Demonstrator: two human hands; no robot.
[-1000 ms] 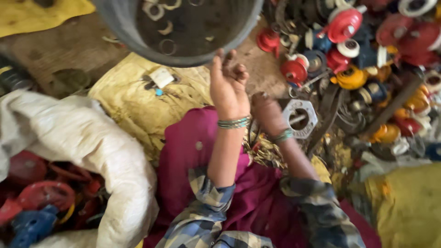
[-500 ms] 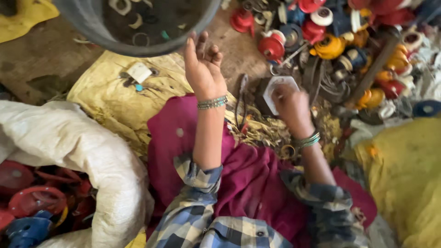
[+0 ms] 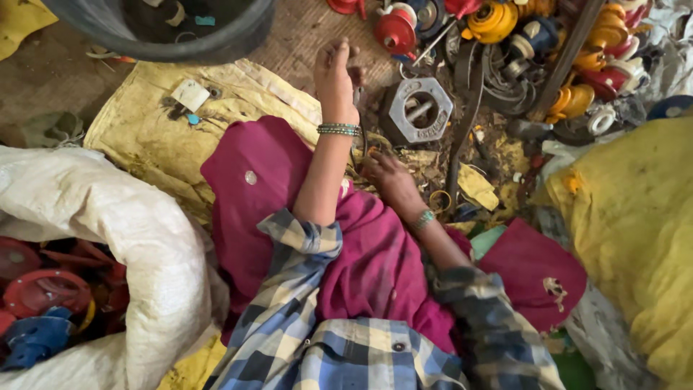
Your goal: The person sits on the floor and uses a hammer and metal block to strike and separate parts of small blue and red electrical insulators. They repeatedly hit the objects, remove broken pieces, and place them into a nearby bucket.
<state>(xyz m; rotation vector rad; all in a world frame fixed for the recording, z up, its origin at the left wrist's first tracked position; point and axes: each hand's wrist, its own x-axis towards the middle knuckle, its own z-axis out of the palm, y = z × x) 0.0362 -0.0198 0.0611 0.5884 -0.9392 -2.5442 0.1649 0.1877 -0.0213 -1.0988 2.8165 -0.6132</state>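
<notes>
left hand is up with fingers curled shut on something small, unclear what; right hand spreads loosely on scrap, just below the grey hexagonal metal flange.

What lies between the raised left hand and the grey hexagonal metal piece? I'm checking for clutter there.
Head view: a narrow strip of dark, dirty ground between the left hand and the grey hexagonal metal piece; nothing distinct shows there.

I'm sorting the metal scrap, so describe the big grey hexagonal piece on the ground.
The hexagonal piece is dull grey, cast-looking metal with a round central opening and a bar across it. Raised marks run along its rim. It lies flat on the dirt among scraps, beside dark rubber belts. The left hand is raised just left of it, not touching; the right hand works the debris below it.
</notes>
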